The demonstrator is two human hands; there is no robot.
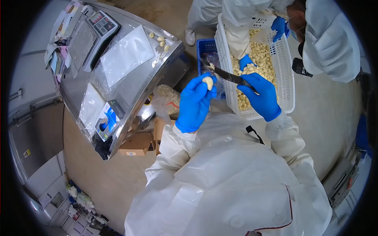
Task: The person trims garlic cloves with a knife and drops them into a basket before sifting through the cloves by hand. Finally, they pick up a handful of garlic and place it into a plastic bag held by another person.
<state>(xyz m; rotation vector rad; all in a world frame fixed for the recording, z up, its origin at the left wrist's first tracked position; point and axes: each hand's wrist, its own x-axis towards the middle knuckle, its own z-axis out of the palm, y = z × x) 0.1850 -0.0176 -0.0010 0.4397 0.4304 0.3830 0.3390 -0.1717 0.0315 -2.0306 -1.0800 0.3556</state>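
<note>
My left hand, in a blue glove, pinches a pale, cream-coloured, rounded piece between thumb and fingers. In my right hand, also blue-gloved, is a knife. Its dark blade points up and left, passing just above the held piece. A small pale bit shows at the blade near its tip. Beneath the right hand stands a white perforated crate holding many similar pale pieces. Beyond the blade sits a blue crate with clear plastic in it.
Across the white crate, a person in white has blue-gloved hands at it. A metal table on the left bears a scale, plastic bags, a glove box and several pale pieces. Cardboard boxes stand beside it.
</note>
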